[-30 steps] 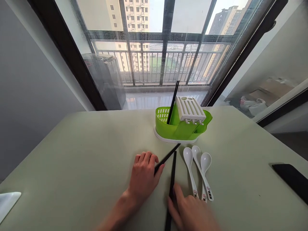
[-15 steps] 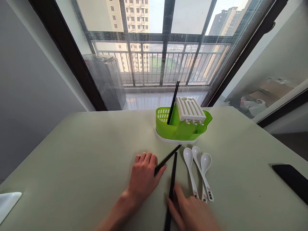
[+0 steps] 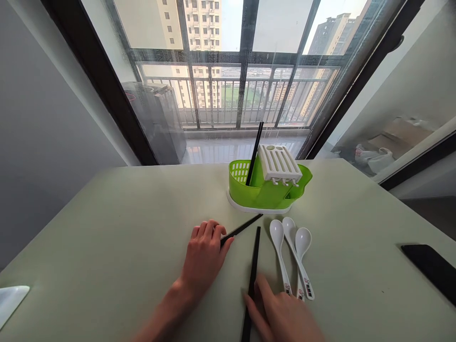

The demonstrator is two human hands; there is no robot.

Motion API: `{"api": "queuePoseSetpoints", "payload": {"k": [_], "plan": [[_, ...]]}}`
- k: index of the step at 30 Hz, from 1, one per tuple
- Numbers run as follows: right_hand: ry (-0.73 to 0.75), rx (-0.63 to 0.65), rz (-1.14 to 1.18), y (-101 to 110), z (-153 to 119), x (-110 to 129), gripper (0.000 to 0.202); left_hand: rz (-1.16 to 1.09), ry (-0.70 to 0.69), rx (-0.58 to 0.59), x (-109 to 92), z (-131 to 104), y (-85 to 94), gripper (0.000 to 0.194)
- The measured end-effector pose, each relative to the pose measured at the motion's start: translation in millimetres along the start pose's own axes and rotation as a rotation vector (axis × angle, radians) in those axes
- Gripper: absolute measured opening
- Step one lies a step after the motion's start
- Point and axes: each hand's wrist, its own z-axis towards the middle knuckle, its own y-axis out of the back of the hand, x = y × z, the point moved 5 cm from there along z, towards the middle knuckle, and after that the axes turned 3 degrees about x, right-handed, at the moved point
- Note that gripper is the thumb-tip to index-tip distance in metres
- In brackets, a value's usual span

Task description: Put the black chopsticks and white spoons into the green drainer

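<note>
My left hand [image 3: 204, 251] is closed on a black chopstick or pair of chopsticks [image 3: 242, 227], whose tip points away to the right, toward the holder. Lower down, the thumb and fingers of my right hand [image 3: 276, 306] close around more black chopsticks [image 3: 255, 259] that lie nearly straight away from me. Whether each hand has one stick or two pressed together, I cannot tell. Just right of them lie three white spoons [image 3: 283, 256], their handles partly overlapping. Behind stands a green utensil holder [image 3: 249, 194] with a white slotted top [image 3: 280, 161] and black chopsticks [image 3: 254, 154] leaning in its left basket.
A black phone-like slab [image 3: 429, 266] lies at the table's right. The corner of a white object [image 3: 13, 301] shows at the left edge. Beyond the pale table [image 3: 142, 213] is a large framed window [image 3: 245, 85].
My left hand has shifted a little to the left, bringing its chopsticks along, and they now lie flatter across the view. My right hand has barely moved.
</note>
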Motion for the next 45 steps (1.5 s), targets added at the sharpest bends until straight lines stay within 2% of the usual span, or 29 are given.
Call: {"api": "queuePoseSetpoints", "payload": {"k": [5, 15, 21, 25, 30, 35, 39, 42, 45], "plan": [[0.091, 0.016, 0.056, -2.7, 0.8, -5.3, 0.021, 0.072, 0.061, -0.047, 3.1, -0.1, 1.5, 0.02], [0.095, 0.03, 0.087, -13.7, 1.8, -8.2, 0.026, 0.133, 0.044, -0.038, 4.1, -1.0, -5.3, 0.025], [0.084, 0.065, 0.167, -8.1, 1.0, -12.1, 0.03, 0.174, 0.02, -0.029, 2.5, -0.1, -5.0, 0.028], [0.076, 0.007, 0.31, 21.0, 4.4, -18.0, 0.037, 0.11, -0.001, -0.041, -2.1, 0.8, -0.4, 0.031], [-0.015, -0.084, 0.636, 72.7, 19.8, -25.9, 0.039, -0.183, -0.055, -0.024, -8.3, -2.6, 4.9, 0.032], [-0.025, -0.204, 0.916, 108.1, 33.6, -24.1, 0.053, -0.37, -0.213, -0.091, -13.8, -7.7, 12.9, 0.032], [0.068, -0.314, 0.955, 135.5, 36.1, -15.7, 0.038, -0.496, -0.277, -0.107, -15.4, -9.8, 15.3, 0.03], [0.215, -0.42, 0.868, 161.0, 34.7, -6.0, 0.042, -0.552, -0.265, -0.099, -15.6, -9.7, 15.7, 0.027], [0.354, -0.504, 0.752, 183.3, 33.1, 4.1, 0.039, -0.568, -0.286, -0.088, -17.7, -8.3, 16.7, 0.02]]}}
